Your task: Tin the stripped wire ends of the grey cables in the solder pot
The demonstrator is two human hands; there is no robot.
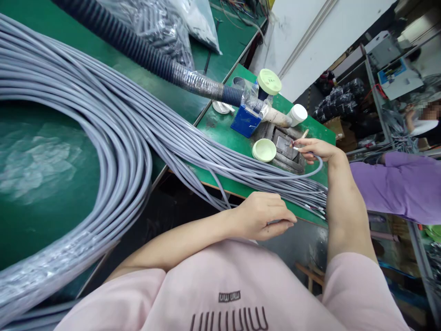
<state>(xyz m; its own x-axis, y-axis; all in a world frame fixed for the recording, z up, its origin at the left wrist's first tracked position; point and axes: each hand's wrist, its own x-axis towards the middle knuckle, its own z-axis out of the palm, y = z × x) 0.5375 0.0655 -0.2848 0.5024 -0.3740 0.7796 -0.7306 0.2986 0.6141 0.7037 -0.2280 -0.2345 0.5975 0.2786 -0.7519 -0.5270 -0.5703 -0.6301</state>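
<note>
My right hand [317, 149] pinches the end of a grey cable [319, 169], its thin stripped wires held over a square metal solder pot [286, 146]. From there the cable curves back into a large bundle of grey cables [193, 142] lying across the benches. My left hand [267, 215] rests in front of my body, near the bench edge, with nothing seen in it; its fingers are loosely stretched. A pale green round tub [264, 150] sits beside the pot's left side.
A ribbed extraction hose [165, 64] ends above the pot by a blue box [245, 120]. Behind stand a green-lidded jar [269, 82] and a white jar [297, 115]. Plastic bags [161, 32] lie on the far bench [234, 27]. At right is another person in purple [401, 184].
</note>
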